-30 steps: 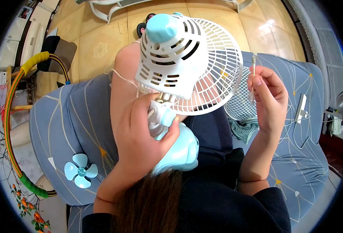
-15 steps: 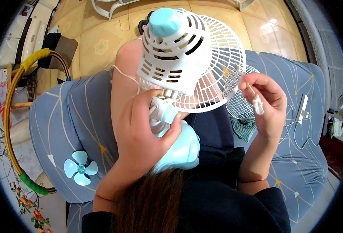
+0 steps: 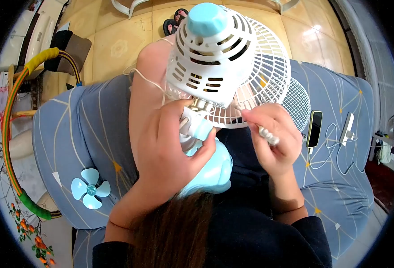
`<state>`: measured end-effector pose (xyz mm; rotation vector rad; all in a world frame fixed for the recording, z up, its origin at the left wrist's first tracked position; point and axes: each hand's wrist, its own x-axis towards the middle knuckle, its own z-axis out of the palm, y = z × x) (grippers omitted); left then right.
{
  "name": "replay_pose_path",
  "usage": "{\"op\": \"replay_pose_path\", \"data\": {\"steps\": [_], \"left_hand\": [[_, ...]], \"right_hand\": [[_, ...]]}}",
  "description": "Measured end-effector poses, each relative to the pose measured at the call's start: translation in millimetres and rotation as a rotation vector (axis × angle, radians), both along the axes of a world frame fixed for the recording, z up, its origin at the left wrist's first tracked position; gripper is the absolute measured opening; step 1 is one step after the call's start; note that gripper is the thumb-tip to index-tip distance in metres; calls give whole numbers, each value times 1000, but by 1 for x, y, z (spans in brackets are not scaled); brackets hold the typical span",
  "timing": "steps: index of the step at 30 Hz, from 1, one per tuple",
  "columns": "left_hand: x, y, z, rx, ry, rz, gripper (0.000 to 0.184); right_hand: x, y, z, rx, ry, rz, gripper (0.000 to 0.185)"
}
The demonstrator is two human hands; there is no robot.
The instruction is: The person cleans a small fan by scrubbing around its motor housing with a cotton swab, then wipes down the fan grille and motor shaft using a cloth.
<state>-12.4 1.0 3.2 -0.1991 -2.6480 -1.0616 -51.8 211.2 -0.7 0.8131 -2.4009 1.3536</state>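
Observation:
A small electric fan lies across my lap, its white slotted motor housing pointing upward with a light blue cap on top. My left hand is closed around the fan's neck, thumb by a light blue knob. Beneath it shows the glossy light blue base. In my right hand a cotton swab is pinched; its ridged white end sticks out below the fingers. The other tip is close to the lower edge of the housing, beside the white rear grille; I cannot tell whether they touch.
On the patterned grey sofa cover lie a light blue fan blade, a round white front grille, a phone on a cable and a white power strip. A striped hoop stands at the left.
My right hand has moved left and down with the cotton swab, bringing its far tip near the housing. The phone has come into sight. My left hand keeps its hold on the neck.

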Motion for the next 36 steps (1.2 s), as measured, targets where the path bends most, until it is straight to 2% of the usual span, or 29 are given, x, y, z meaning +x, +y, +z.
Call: {"op": "replay_pose_path", "data": {"steps": [3,12,18,27,33,36], "left_hand": [[0,-1,0,18,-2,-16,58],[1,-1,0,2,5,-27,59],[1,-2,-1,-8,28,-28,59],[1,-1,1,-12,39,-19,57],[1,-2,-1,-2,33,-21,57],[2,-2,-1,-6,30,-13,57]], "right_hand": [[0,-4,-5,60,110,-9,35],[1,-7,-6,158,193,-7,40],[2,-13,0,137,102,-30,34],[2,-7,-1,109,105,-2,36],[2,-15,0,187,124,-40,36],[2,-18,1,151,100,-53,31]]}}
